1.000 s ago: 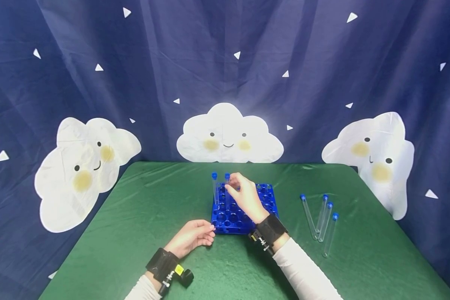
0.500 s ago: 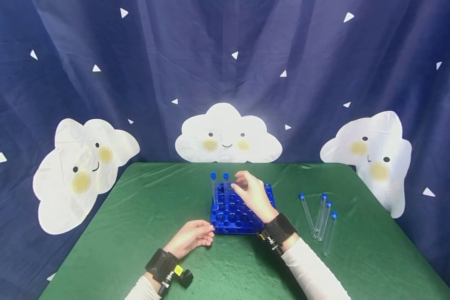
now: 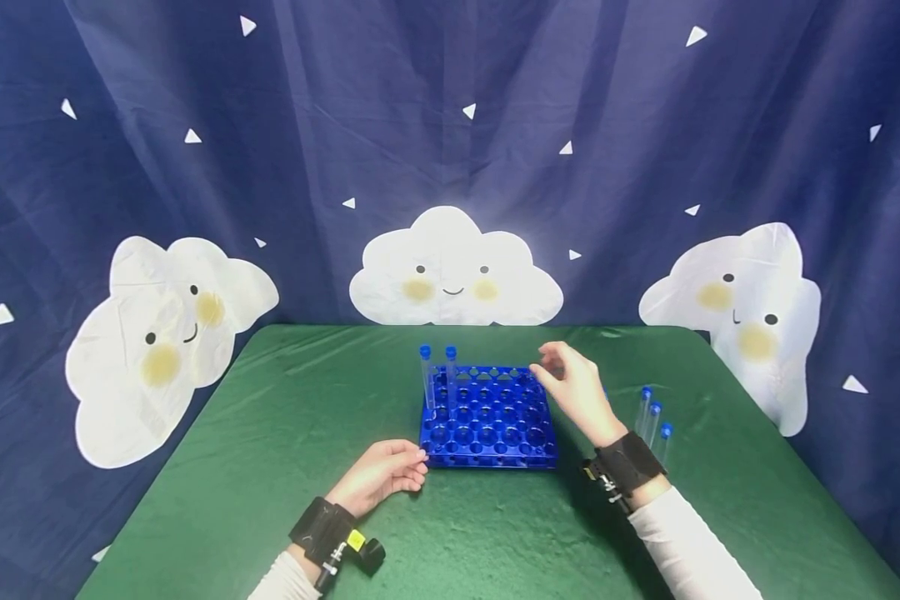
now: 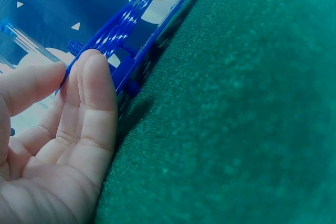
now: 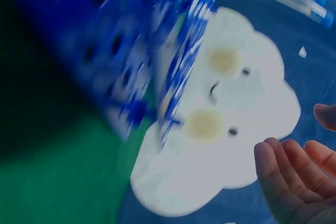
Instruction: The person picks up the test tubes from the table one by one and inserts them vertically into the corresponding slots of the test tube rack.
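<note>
A blue test tube rack (image 3: 489,459) stands on the green table. Two capped tubes rise from its left side: one at the outer edge (image 3: 427,379), the other (image 3: 452,382) just right of it. My left hand (image 3: 381,477) pinches the rack's near left corner; in the left wrist view, thumb and fingers (image 4: 97,80) meet at the blue top plate (image 4: 123,30). My right hand (image 3: 576,390) hovers by the rack's far right side, fingers loosely bent and holding nothing. Blurred in the right wrist view, the rack (image 5: 89,40) is apart from that hand.
Several loose tubes with blue caps lie right of the rack, among them one tube (image 3: 650,423); the right forearm and hand partly cover them. A dark blue curtain (image 3: 450,158) with white clouds hangs behind the green table (image 3: 330,375).
My right hand has let go of the second tube, which stays upright in the rack, and has moved right toward the loose tubes. The left hand keeps its place at the corner.
</note>
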The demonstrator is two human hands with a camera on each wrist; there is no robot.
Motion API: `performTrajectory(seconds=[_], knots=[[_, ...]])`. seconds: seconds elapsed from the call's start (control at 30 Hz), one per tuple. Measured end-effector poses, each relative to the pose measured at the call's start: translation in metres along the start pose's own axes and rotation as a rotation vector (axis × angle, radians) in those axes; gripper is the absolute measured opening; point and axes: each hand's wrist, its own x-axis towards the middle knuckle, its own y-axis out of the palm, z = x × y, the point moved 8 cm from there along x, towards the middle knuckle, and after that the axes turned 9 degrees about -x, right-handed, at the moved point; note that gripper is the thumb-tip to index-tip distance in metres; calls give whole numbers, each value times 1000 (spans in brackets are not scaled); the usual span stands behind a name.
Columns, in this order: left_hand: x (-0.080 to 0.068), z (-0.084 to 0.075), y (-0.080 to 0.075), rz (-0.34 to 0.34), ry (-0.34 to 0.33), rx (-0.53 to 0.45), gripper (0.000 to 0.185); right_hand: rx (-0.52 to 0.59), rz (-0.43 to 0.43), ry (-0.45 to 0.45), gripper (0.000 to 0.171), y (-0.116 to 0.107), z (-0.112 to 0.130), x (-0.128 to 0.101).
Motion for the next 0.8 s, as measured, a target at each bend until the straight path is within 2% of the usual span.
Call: performTrajectory(seconds=[0.13,0.23,0.3,0.47,0.6,0.7,0.8], knots=[[0,0,0,4,-1,-7,9,-58,-5,52,24,-13,-29,-2],[0,0,0,3,0,-10,7,-132,43,116,29,-18,-52,-5],[0,0,0,3,0,-11,8,-198,117,173,37,-18,-68,-9],[0,-1,1,1,1,-7,11,-334,366,313,54,-11,-101,-23],[-1,-1,1,-4,0,-7,12,-394,465,366,45,-7,-113,-32],[-1,-1,2,-4,1,-6,11,-416,473,377,34,-7,-118,-36],[-1,-1,2,-4,-1,-6,11,-430,465,383,31,-8,-121,-38]])
